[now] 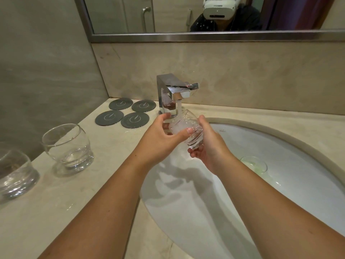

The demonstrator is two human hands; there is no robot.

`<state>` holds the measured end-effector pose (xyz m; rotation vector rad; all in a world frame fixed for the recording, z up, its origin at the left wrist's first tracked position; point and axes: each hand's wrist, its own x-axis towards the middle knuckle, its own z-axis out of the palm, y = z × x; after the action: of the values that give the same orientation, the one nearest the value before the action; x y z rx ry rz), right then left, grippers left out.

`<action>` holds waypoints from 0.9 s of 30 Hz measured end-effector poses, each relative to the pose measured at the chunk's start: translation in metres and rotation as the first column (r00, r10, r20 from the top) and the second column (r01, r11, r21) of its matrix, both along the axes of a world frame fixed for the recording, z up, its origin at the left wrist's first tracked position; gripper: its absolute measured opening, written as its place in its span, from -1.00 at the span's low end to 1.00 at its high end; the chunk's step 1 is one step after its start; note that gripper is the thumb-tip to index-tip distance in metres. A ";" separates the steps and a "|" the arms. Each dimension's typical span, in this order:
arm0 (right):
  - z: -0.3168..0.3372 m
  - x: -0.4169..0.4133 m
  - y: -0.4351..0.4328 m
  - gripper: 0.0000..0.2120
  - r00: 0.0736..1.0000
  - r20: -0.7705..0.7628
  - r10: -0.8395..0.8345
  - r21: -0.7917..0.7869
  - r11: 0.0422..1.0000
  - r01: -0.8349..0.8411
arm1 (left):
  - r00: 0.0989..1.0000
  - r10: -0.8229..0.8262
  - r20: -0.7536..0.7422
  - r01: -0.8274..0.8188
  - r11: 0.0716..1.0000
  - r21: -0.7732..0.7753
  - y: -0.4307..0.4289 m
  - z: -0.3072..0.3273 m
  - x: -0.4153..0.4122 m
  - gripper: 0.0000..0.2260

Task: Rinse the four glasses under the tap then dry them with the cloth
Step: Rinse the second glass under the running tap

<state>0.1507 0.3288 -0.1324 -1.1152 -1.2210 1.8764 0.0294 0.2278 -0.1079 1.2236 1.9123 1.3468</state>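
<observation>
Two hands, left hand and right hand, curl fingers round the glass under the tap; I would turn it slowly, gripping firmly.

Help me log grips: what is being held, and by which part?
Both hands hold one glass, tilted under the running tap. The left hand grips its side, thumb across the middle; the right hand cups its lower end.

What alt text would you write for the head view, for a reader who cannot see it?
A left hand and a right hand hold a tilted glass under a running tap, over a white sink. Two more glasses stand upright on the counter to the left, near four dark round coasters.
</observation>
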 end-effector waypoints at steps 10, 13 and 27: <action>0.003 -0.003 -0.004 -0.49 0.998 -0.058 0.024 -0.020 0.999 -0.026 | 0.990 0.109 0.088 -0.114 0.992 0.052 0.008 -0.005 -0.002 -0.08; 0.003 -0.001 -0.006 -0.36 0.996 -0.071 0.056 -0.139 0.988 -0.065 | 0.993 0.080 0.088 -0.085 0.994 0.063 0.007 -0.003 -0.001 -0.15; 0.002 -0.001 -0.002 -0.73 0.991 -0.113 -0.066 -0.098 0.994 0.055 | 0.996 0.011 0.084 -0.014 1.000 0.027 0.008 -0.007 0.002 0.09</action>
<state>0.1492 0.3265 -0.1306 -1.0646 -1.0328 1.9415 0.0316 0.2359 -0.1151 1.1515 1.8523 1.4126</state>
